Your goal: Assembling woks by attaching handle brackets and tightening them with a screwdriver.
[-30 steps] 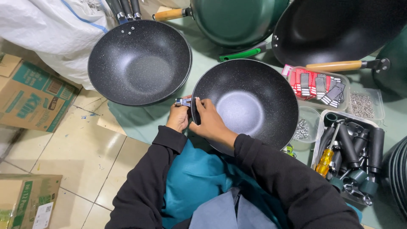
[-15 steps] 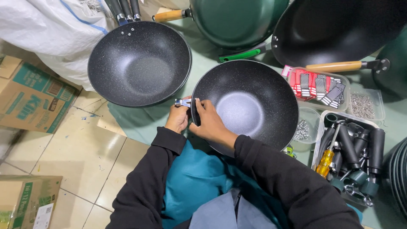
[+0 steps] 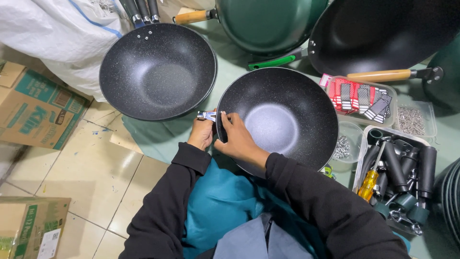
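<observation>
So the main thing here is the speckled black wok sitting in the person's lap area, bowl up, over the teal apron; its left rim is where everything happens. A small metal bracket sticks out sideways from that rim, its long axis running left-right, pointing away from the bowl; it lies right at the fingertips of both hands, so neither has to travel at all.

The left hand comes up from below and pinches the bracket from the outer side, fingers curled closed on it; the right hand lies over the rim just beside it, fingers pressed onto the inner wall and edge of the wok, gripping the pan rather than the bracket. If anything the left hand is the nearer one to the bracket, the right is bracing.

Further out: a second speckled wok rests just beside, up and to the left, already with a dark handle; green pans behind; on the right a tray of black handles with a yellow screwdriver in it, well apart from both hands; tubs of screws near that; cardboard boxes off to the left.
</observation>
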